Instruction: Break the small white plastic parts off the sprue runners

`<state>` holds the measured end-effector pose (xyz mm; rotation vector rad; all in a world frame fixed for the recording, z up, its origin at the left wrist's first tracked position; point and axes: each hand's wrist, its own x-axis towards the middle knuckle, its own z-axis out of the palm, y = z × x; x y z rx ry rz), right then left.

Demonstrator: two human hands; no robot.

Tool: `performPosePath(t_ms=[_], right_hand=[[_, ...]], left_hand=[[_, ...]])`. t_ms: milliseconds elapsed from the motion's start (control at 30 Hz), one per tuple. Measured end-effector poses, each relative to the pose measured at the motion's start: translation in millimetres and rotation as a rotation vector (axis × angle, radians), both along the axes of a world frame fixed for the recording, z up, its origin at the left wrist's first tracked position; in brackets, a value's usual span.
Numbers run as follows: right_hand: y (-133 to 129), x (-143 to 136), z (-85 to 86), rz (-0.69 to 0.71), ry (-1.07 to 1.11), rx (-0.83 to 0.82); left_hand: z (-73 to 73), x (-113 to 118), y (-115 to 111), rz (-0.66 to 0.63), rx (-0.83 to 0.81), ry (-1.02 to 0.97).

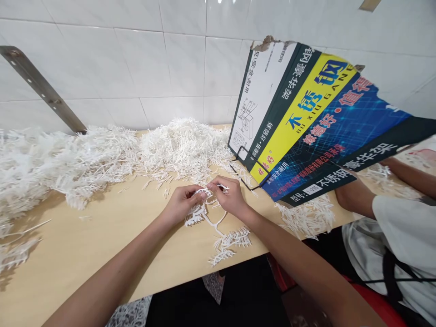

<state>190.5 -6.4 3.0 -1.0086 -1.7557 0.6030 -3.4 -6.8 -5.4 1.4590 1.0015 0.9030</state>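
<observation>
My left hand (187, 200) is closed, its thumb and fingers pinching a piece of the white branched strand near the middle of the table. Close beside it on the right, my right hand (227, 194) pinches another part of the same white stuff, with a thin end sticking out above the fingers. From between both hands a forked white strand (215, 224) hangs down onto the tabletop. Its feathery tufts (235, 238) lie below my right hand, and another tuft (195, 216) rests under my left hand.
Heaps of white branched pieces (185, 145) line the wooden table (102, 240) along the tiled wall. A printed cardboard sheet (303, 122) stands at the right, tied with black cord. Beyond it sits a person in a white shirt (405, 231). A metal bracket (44, 88) is on the left.
</observation>
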Motion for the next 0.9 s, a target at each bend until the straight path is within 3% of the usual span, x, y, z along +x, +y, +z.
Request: performPosePath(t_ms=[267, 633, 900], right_hand=[[12, 3, 0.9, 0.27, 0.045, -0.354], [15, -2, -13.1, 0.038, 0.137, -0.354], [8, -13, -11.7, 0.056, 0.257, -0.388]], left_hand=[[-0.9, 0, -3, 0.0, -0.054, 0.07], [4.7, 3, -7, -0.026, 0.163, 0.213], [6.8, -2, -8, -0.051, -0.017, 0.004]])
